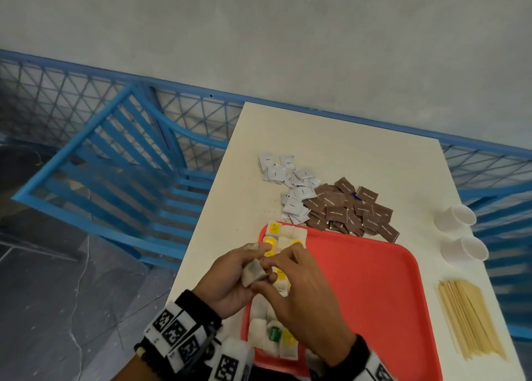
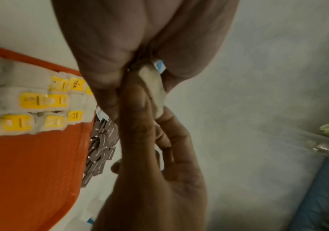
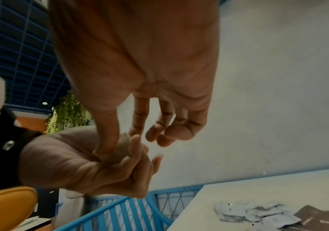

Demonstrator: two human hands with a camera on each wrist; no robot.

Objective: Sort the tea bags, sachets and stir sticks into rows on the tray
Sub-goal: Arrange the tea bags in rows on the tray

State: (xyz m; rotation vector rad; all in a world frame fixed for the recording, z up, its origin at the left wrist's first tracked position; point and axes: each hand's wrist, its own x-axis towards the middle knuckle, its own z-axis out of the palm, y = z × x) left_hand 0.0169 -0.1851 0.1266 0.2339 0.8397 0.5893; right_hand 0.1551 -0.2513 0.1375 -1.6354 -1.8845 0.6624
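Both hands, left hand [image 1: 227,282] and right hand [image 1: 302,288], pinch one tea bag [image 1: 254,272] above red tray [image 1: 374,294]. Tea-bag rows [image 1: 283,242] fill left edge; sachets [image 1: 331,205], stir sticks [image 1: 469,323] remain on bench [image 1: 359,138].

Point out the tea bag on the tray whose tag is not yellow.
The tea bag with the green tag, in the tray's nearest row; every other visible tag is yellow.

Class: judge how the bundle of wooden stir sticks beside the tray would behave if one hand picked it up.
The stir sticks look thin and stiff, probably very light. They lie loose and unbound, so they would likely fan apart or slip out. Their slenderness suggests that they snap easily.
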